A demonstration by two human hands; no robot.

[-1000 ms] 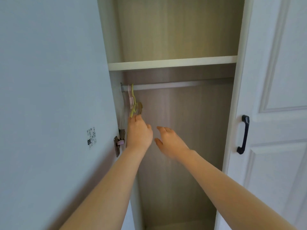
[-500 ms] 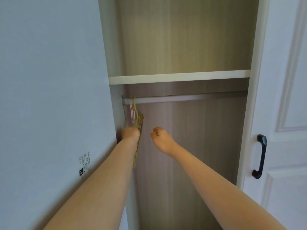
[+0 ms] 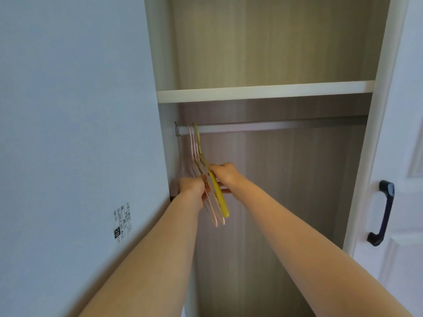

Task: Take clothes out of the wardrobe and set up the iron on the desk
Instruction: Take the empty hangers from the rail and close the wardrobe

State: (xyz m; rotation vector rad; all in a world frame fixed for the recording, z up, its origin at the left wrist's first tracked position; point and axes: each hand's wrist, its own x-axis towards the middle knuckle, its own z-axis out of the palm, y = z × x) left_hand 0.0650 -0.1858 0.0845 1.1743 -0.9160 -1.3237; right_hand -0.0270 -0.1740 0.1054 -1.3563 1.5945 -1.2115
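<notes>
The wardrobe stands open with a metal rail (image 3: 274, 126) under a white shelf (image 3: 263, 91). At the rail's left end hang bare hangers: a yellow-green hanger (image 3: 218, 193) and several pink hangers (image 3: 194, 145). My right hand (image 3: 225, 173) grips the yellow-green hanger near its shoulder. My left hand (image 3: 192, 187) holds the pink hangers just left of it. No clothes and no iron are visible.
The open left wardrobe door (image 3: 68, 133) fills the left side and carries a small printed label (image 3: 122, 223). The shut right door (image 3: 407, 156) has a dark handle (image 3: 382, 213). The wardrobe's back panel (image 3: 286, 191) is bare wood grain.
Both hands have reached further in and closed on the hangers. The hangers now swing out toward me at the bottom. The view has tilted up slightly.
</notes>
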